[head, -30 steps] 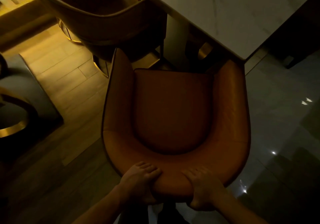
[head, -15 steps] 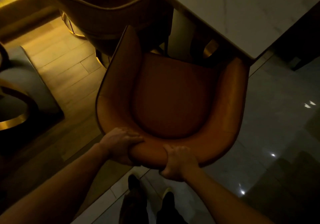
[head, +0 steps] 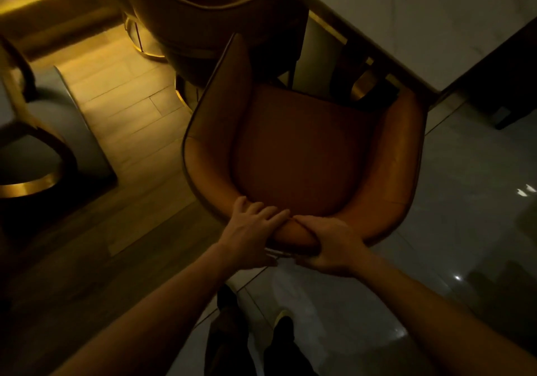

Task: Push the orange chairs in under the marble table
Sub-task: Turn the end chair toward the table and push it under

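An orange tub chair stands in the middle of the view, its open front turned toward the marble table at the upper right. The front edge of the seat lies under the table's near edge. My left hand grips the top of the chair's curved backrest from the left. My right hand grips the same rim just beside it. A second orange chair stands at the upper left along the table, close to the first chair's left arm.
A grey seat with a gold ring base stands on the wooden floor at the left. Glossy grey tiles cover the floor on the right. My feet show below the chair. A dark piece of furniture stands beyond the table's corner.
The chair has slid forward and turned toward the table, its seat front now reaching under the edge. Both hands stayed on the backrest and my arms have stretched out.
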Motion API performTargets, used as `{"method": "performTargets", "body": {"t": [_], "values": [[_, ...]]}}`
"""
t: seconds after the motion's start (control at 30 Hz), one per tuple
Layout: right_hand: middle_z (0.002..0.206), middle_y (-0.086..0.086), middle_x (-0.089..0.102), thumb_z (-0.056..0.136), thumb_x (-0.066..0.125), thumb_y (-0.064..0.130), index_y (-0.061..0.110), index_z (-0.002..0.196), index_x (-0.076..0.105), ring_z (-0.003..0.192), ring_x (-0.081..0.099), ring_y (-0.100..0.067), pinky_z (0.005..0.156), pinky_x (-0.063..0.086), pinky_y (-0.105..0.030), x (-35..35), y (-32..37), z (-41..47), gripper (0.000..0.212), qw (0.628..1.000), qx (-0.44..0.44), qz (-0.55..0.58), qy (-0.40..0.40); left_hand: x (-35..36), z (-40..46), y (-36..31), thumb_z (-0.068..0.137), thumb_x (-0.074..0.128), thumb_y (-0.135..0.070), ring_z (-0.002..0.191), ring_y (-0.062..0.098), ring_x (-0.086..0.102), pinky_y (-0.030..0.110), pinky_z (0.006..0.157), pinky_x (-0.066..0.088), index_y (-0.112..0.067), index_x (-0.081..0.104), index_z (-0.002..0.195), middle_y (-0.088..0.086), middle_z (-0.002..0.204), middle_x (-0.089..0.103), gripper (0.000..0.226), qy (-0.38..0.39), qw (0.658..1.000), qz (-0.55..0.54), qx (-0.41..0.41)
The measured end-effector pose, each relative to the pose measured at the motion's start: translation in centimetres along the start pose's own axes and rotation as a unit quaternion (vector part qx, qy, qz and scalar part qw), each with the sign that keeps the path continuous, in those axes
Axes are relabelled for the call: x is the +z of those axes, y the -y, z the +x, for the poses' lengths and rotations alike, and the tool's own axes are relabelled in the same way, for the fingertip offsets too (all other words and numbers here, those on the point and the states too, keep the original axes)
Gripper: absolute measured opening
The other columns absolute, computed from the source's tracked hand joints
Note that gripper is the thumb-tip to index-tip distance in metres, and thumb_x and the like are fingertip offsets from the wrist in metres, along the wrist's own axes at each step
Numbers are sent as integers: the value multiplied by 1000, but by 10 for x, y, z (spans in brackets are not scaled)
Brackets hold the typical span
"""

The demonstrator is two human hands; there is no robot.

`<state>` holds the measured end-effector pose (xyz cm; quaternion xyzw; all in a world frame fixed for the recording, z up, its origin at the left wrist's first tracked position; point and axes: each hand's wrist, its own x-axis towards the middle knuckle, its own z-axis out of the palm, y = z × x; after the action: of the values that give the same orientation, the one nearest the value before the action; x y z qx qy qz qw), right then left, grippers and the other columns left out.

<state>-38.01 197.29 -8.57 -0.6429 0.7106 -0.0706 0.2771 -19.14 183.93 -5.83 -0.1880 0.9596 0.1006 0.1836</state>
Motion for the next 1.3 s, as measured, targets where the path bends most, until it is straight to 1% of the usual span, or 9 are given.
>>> {"method": "performTargets", "body": {"t": [0.1, 0.2, 0.3, 0.7, 0.8, 0.9, 1.0, 1.13, 1.3], "values": [[127, 0, 60, 61, 67, 73, 24, 136, 48, 112, 57, -22, 97, 44, -41, -3, -33, -21, 91, 996, 57, -72, -14, 4, 13, -31, 73, 72, -60, 129, 30, 40, 61, 109, 17, -32, 24, 149, 1, 145, 43, 94, 6, 999, -17, -27], [113, 1, 64, 57, 79, 58, 30, 119, 57, 101, 60, -21, 90, 49, -39, -4, -32, -17, 72, 989, 127, -74, 0, 6, 19, -37, 81, 70, -38, 111, 22, 54, 56, 107, 20, -36, 55, 123, -7, 114, 63, 44, -75, 992, -78, -63], [109, 0, 67, 59, 84, 43, 29, 114, 62, 95, 63, -20, 85, 52, -37, -2, -15, -20, 61, 987, 153, -34, -16, 9, 10, -27, 84, 67, -30, 100, 17, 59, 54, 105, 23, -37, 61, 109, -12, 97, 65, 27, -85, 990, -107, -36], [110, 2, 63, 61, 63, 87, 19, 119, 60, 98, 60, -20, 85, 49, -41, 71, 43, -66, 90, 986, 100, 53, -122, 11, -51, 35, 77, 67, -60, 135, 13, 36, 45, 112, 18, -39, 35, 142, -12, 146, 44, 76, 38, 989, -75, 121], [121, -3, 64, 66, 59, 87, 14, 125, 60, 111, 60, -28, 94, 48, -50, 73, 37, -67, 94, 989, 78, 0, -122, 14, -50, 39, 76, 55, -68, 132, 23, 42, 52, 115, 13, -29, 44, 139, -1, 140, 51, 75, 14, 993, -38, 114], [121, -5, 65, 70, 58, 84, 13, 125, 61, 109, 62, -28, 92, 50, -49, 75, 32, -65, 90, 990, 66, -17, -124, 28, -48, 46, 72, 40, -69, 117, 26, 56, 50, 108, 33, -24, 52, 131, 3, 127, 60, 75, -14, 990, -22, 139], [115, -7, 68, 70, 58, 83, 13, 121, 62, 101, 67, -27, 86, 55, -46, 76, 25, -62, 87, 991, 39, -32, -125, 35, -39, 56, 72, 52, -64, 105, 22, 60, 42, 97, 45, -22, 52, 127, 2, 118, 63, 69, -3, 981, -11, 193], [113, -5, 70, 74, 52, 78, 18, 125, 56, 98, 69, -22, 80, 58, -44, 75, 18, -52, 80, 992, 27, -46, -112, 38, -30, 72, 70, 38, -67, 87, 14, 64, 32, 83, 54, -24, 57, 116, -3, 100, 67, 66, -7, 970, 14, 241], [114, -8, 70, 76, 50, 83, 8, 119, 66, 99, 69, -26, 85, 56, -44, 58, 20, -14, 87, 989, 24, -17, -147, 20, 0, 103, 73, 54, -70, 94, 17, 63, 36, 88, 52, -23, 56, 120, -1, 107, 66, 66, -29, 972, 11, 232]]}}
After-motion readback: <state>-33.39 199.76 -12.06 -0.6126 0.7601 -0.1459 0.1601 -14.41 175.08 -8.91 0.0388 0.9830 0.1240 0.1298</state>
